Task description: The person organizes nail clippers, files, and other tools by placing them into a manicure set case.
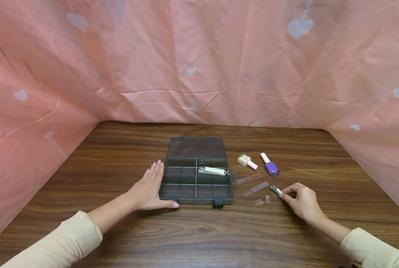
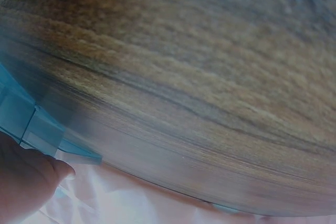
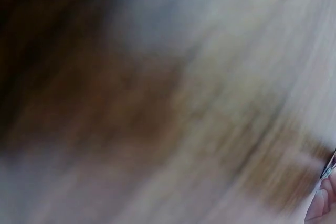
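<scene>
A dark see-through divided box (image 1: 178,191) lies on the table with its lid (image 1: 196,148) folded back. In its upper right compartments rests a large white nail clipper (image 1: 212,171). My left hand (image 1: 150,188) lies along the box's left side with straight fingers, its thumb by the front edge; part of that hand and a box corner show in the left wrist view. To the right of the box, my right hand (image 1: 302,201) pinches a small nail clipper (image 1: 275,190) between thumb and fingers, low over the table. The right wrist view is mostly blurred wood.
Right of the box lie a cream nail polish bottle (image 1: 244,159), a purple nail polish bottle (image 1: 272,168), two clear flat strips (image 1: 255,189) and two small clear nail tips (image 1: 259,202). A pink curtain (image 1: 199,93) closes off the table's back and sides.
</scene>
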Motion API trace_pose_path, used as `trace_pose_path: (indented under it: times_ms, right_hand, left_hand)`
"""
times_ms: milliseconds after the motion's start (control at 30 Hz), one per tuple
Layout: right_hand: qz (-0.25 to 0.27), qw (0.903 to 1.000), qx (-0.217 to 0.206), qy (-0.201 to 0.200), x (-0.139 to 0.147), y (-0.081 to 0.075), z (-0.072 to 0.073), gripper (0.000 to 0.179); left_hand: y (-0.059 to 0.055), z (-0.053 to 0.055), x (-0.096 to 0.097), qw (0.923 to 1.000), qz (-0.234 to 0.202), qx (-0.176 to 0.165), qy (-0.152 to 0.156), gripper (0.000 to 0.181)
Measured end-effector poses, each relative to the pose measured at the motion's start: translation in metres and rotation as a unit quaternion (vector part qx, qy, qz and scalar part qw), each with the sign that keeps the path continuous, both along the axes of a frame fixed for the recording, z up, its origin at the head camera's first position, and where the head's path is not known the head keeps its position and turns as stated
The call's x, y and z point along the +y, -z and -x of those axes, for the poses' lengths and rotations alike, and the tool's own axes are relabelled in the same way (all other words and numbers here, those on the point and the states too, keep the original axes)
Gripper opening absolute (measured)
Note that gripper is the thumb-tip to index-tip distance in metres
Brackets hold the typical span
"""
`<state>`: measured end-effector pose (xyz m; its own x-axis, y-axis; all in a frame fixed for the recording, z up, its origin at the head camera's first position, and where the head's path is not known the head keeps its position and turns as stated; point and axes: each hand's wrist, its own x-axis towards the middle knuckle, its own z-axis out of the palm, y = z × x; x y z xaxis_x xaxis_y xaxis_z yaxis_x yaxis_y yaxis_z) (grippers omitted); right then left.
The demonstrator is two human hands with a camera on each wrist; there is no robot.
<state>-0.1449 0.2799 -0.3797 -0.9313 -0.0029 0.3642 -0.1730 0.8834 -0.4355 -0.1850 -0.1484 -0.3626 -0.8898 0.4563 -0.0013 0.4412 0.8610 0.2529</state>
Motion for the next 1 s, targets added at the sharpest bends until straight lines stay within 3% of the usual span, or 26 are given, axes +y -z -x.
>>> trace_pose_path:
  times_ms: [300,1000]
  right_hand:
    - [-0.002,1.0000,-0.005,-0.002,0.001,-0.001,-0.001,0.005]
    - [0.022,0.9951,0.077,-0.057,-0.018,-0.011,0.012,0.008]
  left_hand:
    - [-0.001,0.000,0.001,1.0000,0.002,-0.008,-0.002,0.124]
    - [0.001,0.001,0.001,0.9999,0.002,-0.012,-0.002,0.125]
